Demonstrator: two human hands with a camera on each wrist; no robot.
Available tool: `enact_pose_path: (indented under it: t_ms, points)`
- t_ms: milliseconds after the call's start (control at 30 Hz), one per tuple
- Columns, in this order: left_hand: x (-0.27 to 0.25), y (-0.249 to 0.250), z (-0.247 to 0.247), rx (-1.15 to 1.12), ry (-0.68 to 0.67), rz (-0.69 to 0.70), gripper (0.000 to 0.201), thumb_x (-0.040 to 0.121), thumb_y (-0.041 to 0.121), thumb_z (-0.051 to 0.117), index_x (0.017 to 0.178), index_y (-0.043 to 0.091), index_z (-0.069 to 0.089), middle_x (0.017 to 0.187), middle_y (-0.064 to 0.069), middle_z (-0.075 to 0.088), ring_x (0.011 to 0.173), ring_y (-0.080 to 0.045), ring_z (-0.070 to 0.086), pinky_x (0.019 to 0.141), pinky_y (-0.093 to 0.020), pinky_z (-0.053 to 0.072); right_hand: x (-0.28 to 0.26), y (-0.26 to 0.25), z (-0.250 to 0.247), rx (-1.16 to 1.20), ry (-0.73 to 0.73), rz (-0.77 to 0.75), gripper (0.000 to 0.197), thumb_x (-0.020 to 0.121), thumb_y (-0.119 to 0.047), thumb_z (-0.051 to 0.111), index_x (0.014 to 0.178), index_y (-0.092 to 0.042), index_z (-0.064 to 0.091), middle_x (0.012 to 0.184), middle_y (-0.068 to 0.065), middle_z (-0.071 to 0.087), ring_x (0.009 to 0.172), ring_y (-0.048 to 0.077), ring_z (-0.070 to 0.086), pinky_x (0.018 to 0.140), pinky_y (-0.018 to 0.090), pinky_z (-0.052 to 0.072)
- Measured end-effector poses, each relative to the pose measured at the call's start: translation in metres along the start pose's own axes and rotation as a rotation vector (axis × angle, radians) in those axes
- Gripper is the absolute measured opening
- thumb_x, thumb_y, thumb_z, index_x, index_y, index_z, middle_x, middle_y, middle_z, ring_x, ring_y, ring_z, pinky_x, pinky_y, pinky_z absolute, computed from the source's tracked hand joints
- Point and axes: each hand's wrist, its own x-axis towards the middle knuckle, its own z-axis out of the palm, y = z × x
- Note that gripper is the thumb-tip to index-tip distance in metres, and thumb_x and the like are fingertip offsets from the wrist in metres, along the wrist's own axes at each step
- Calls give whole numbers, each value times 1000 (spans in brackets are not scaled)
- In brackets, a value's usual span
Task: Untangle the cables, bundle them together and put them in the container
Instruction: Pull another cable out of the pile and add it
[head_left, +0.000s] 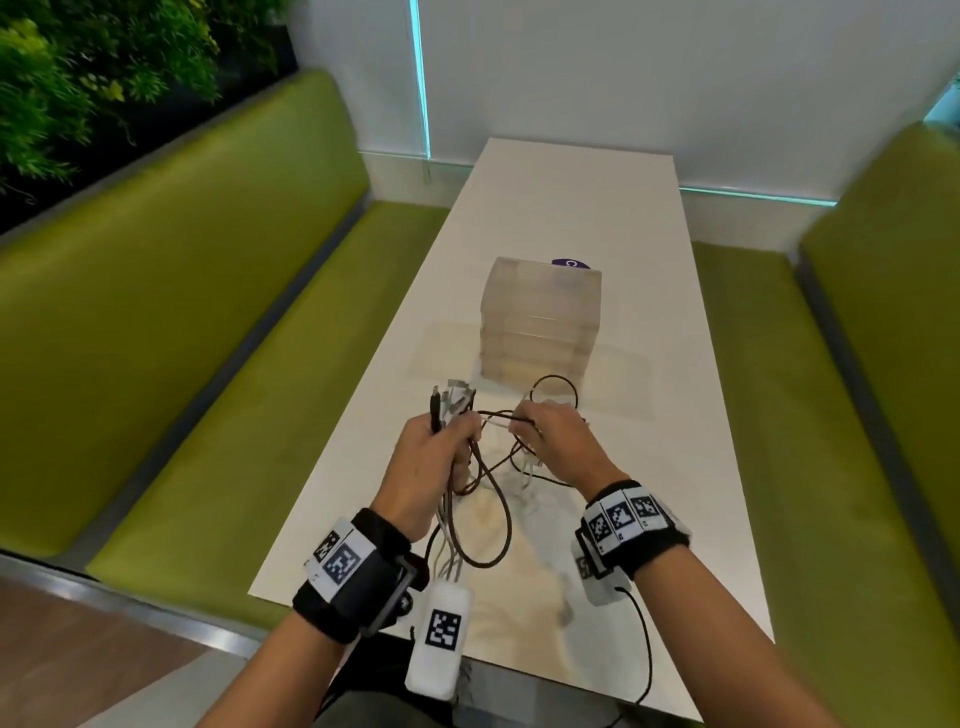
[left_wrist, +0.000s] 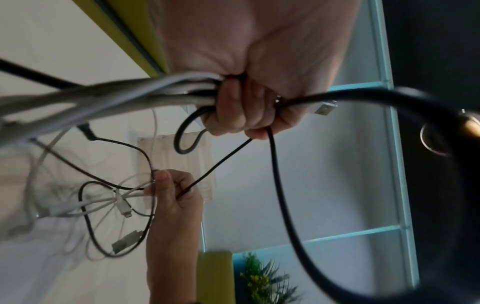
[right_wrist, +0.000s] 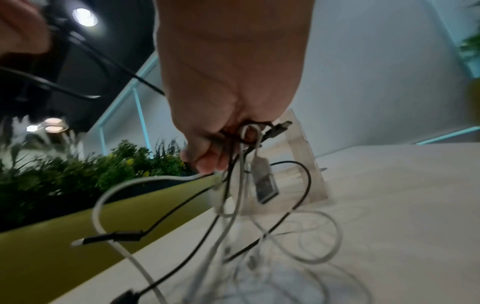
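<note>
Both hands hold tangled cables above the white desk (head_left: 597, 208).

The left hand (head_left: 426, 457) is fisted around a bunch of white and dark cables (left_wrist: 145, 92), plug ends sticking up. The right hand (head_left: 556, 436) pinches dark and white strands just beside it. Loops trail onto the desk. The translucent container (head_left: 540, 317) stands just beyond the hands.

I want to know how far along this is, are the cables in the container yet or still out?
Out. Both the left hand and right hand grip the cables above the table, in front of the container.
</note>
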Motion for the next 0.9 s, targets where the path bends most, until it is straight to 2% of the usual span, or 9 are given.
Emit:
enact_pose_path:
  t_ms: [133,233,300,367,433,500,600,700,900]
  points:
    - [6,1,-25,-113,119,16,29,94,7,49,65,11,47,44,8,25,38,-9,18,36,-19,21,-1,9,3,210,20,-74,12,94,-16,54,89,-11,64,82,-3,65,79,16,56,72,30,43]
    - [15,-5,-42,-111,165,3,28,93,6,49,66,11,45,45,9,24,38,-8,17,35,-19,20,-3,16,6,239,56,-110,8,90,-14,62,91,-10,69,89,-7,62,86,12,55,78,26,43]
    - [19,-10,-48,-76,192,-4,27,92,7,50,66,11,45,45,9,25,38,-8,18,35,-19,21,-2,20,6,257,93,-115,6,84,-13,69,89,-10,72,97,-3,61,94,14,54,82,26,42]
    - [22,-11,-54,-71,221,-3,27,92,6,50,66,11,44,45,9,24,38,-9,19,35,-19,22,0,27,3,191,93,-60,10,80,-14,74,89,-11,74,109,0,60,108,17,49,89,22,37]
    - [23,-9,-57,-86,233,9,27,91,5,50,66,12,42,46,9,22,39,-9,17,35,-19,21,-1,35,-4,87,34,16,14,78,-16,76,92,-16,75,119,1,57,115,19,45,95,25,34]
    - [23,-8,-57,-100,231,16,28,91,5,50,66,12,42,46,9,21,40,-9,17,35,-19,21,-4,40,-11,131,-22,86,16,79,-17,75,94,-20,75,116,0,56,108,17,50,92,28,39]
    - [22,-9,-55,-139,229,19,28,91,4,50,65,12,42,46,9,20,40,-8,16,35,-19,20,-8,38,-15,357,16,182,9,84,-12,69,91,-14,73,100,-1,57,81,12,58,70,23,44]
    - [20,-7,-54,-166,218,34,29,92,3,49,64,10,42,45,10,19,38,-7,15,37,-19,17,-15,38,-17,565,110,294,14,88,-4,59,85,-12,70,92,3,61,60,18,61,50,25,50]
    - [10,-5,-61,-194,213,70,31,93,5,48,63,10,41,44,9,17,47,-15,7,41,-22,13,-23,58,-15,742,256,472,15,92,-3,52,88,-4,67,76,9,59,46,19,56,42,24,45]
